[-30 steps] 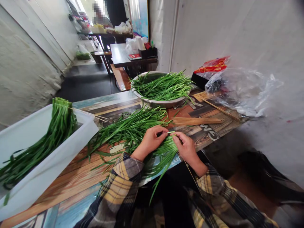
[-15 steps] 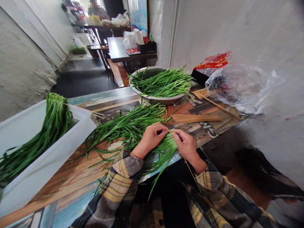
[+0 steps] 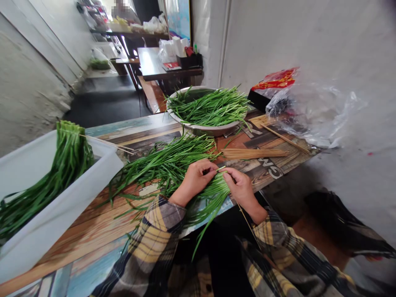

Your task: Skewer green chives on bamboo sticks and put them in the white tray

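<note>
My left hand [image 3: 197, 180] is closed in a pinch on a garlic chive stalk [image 3: 221, 168]. Facing it, my right hand [image 3: 240, 185] grips the pale ends of a row of garlic chives [image 3: 216, 194] threaded on a thin bamboo skewer [image 3: 247, 218]. The skewer's long end runs down past my right wrist. Green leaves hang from the row over the table's near edge. Just beyond my left hand lies a loose pile of chives [image 3: 167, 161]. Fingers partly hide the spot where stalk and skewer meet.
A metal bowl of chives [image 3: 204, 130] stands behind the pile. Bare skewers [image 3: 253, 154] lie to the right, near a clear plastic bag [image 3: 318, 115]. At left, a white bin [image 3: 77, 194] holds skewered chives [image 3: 71, 144]. Another person [image 3: 125, 14] is at a far table.
Both hands keep nearly the same pose on the chives. The whole view has shifted slightly, with things appearing a little further left.
</note>
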{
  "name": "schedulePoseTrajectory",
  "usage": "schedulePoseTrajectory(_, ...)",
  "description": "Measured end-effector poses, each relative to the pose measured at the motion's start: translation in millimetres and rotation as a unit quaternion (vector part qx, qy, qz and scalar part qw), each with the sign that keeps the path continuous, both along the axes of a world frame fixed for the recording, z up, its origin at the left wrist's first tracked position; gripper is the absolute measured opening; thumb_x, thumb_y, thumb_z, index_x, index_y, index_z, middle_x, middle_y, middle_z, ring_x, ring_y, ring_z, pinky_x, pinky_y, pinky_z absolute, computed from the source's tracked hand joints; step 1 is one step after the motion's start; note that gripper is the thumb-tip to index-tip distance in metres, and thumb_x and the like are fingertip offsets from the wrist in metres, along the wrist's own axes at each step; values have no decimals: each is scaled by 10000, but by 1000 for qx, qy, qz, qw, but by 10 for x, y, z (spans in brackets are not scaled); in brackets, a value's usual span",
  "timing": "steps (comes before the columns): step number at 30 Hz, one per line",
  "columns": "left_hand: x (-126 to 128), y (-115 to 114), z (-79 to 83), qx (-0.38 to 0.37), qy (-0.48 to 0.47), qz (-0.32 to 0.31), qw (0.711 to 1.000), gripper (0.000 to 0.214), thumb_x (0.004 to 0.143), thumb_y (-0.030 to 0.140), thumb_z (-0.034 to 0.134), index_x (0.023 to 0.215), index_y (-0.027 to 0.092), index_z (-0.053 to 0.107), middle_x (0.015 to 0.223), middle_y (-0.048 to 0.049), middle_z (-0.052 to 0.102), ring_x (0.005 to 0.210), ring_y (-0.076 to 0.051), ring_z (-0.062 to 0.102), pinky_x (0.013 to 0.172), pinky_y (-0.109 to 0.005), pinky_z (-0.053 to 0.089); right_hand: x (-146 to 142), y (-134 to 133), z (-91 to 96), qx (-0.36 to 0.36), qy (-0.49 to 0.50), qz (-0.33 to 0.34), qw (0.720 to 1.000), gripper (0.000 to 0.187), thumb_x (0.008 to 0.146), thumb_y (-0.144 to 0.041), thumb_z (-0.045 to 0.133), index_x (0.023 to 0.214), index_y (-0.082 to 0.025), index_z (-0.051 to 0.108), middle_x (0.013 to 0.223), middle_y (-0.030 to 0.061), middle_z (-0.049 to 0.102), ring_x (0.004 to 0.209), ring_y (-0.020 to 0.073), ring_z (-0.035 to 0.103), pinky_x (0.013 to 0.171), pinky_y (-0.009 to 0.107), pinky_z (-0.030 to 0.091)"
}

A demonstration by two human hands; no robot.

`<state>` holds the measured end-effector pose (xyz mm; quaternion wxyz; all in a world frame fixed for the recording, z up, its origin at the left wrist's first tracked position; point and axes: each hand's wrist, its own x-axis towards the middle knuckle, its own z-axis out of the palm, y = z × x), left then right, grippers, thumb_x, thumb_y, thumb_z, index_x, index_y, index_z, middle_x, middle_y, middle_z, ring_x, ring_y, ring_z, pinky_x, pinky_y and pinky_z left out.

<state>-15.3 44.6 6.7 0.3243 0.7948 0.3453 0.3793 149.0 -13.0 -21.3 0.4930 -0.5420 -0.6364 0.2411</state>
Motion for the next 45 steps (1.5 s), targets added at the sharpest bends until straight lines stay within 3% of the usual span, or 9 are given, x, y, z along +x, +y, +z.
schedulePoseTrajectory(15, -14, 11, -16, 44, 39, -21, 998, 118, 818, 124, 597, 792, 168, 704, 737, -29, 647, 745, -142, 582, 708, -258, 444, -12, 8, 12, -3, -14, -15, 1000, 215, 882, -271, 493, 905, -190, 691, 849, 35, 738, 776, 183, 683, 710, 263, 507)
schedulePoseTrajectory(27, -18, -12, 4, 19, 31, 8, 999, 138, 837, 132, 560, 796, 163, 688, 782, -35, 664, 766, -143, 603, 728, -260, 459, -2, 31, -55, -32, 10, -12, 999, 212, 880, -311, 495, 953, -192, 655, 844, 35, 705, 773, 176, 658, 716, 265, 495)
schedulePoseTrajectory(32, -22, -3, 7, 33, 35, -18, 999, 146, 834, 113, 556, 773, 157, 681, 752, -34, 639, 754, -142, 583, 713, -255, 444, -12, 21, -38, -26, -11, -30, 999, 339, 875, -297, 505, 1178, -172, 594, 633, -30, 574, 533, 130, 517, 554, 244, 426)
schedulePoseTrajectory(34, -23, -1, 4, 43, 39, -29, 998, 154, 839, 112, 550, 773, 159, 681, 747, -33, 637, 751, -142, 580, 713, -255, 441, -14, 13, -33, -19, -25, -31, 999, 319, 878, -287, 498, 1161, -182, 599, 595, -46, 528, 504, 122, 475, 528, 240, 400)
schedulePoseTrajectory(42, -13, -16, -4, 50, 59, -72, 994, 176, 846, 110, 528, 778, 166, 681, 762, -36, 652, 761, -142, 593, 731, -260, 452, -22, -6, -47, -20, -10, -29, 999, 147, 870, -298, 505, 956, -205, 579, 842, 28, 680, 748, 166, 650, 688, 267, 489)
schedulePoseTrajectory(45, -60, 16, 22, 43, 50, -30, 997, 159, 839, 113, 538, 837, 169, 687, 816, -40, 667, 795, -148, 605, 746, -263, 463, -22, 4, -67, -13, -12, -28, 999, 161, 876, -312, 498, 968, -208, 578, 880, 41, 691, 790, 176, 660, 716, 281, 501)
